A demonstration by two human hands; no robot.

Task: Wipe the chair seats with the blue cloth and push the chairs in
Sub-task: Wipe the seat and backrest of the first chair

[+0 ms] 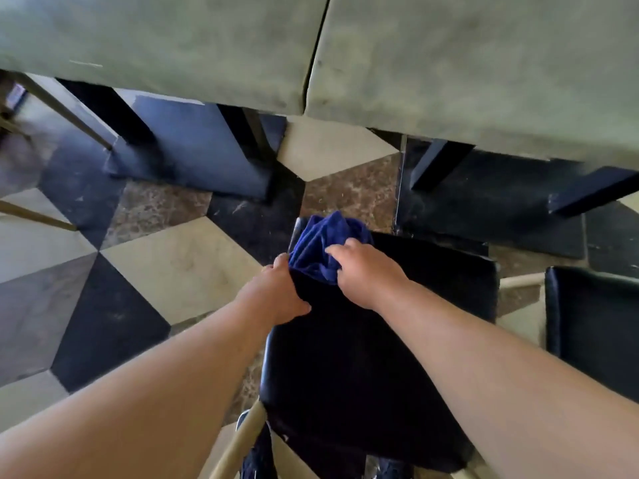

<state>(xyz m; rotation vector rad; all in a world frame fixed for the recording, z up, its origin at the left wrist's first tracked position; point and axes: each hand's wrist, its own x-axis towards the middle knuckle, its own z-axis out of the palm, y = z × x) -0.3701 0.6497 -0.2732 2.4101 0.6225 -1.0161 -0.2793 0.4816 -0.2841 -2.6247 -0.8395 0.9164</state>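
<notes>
Evidently you were mid-wipe: your right hand [366, 271] had its grip bunched on the blue cloth [326, 247] at the far edge of the black chair seat [363, 357], left hand [280, 295] clasping the seat's side. Next came covering the remaining seat, then pushing toward the table [449, 63].

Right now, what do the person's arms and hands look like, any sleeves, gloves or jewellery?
Both forearms are bare right down to the frame's edge: no sleeves show. The left hand and right hand wear no gloves, and no watch, bracelet or ring is visible.
</notes>
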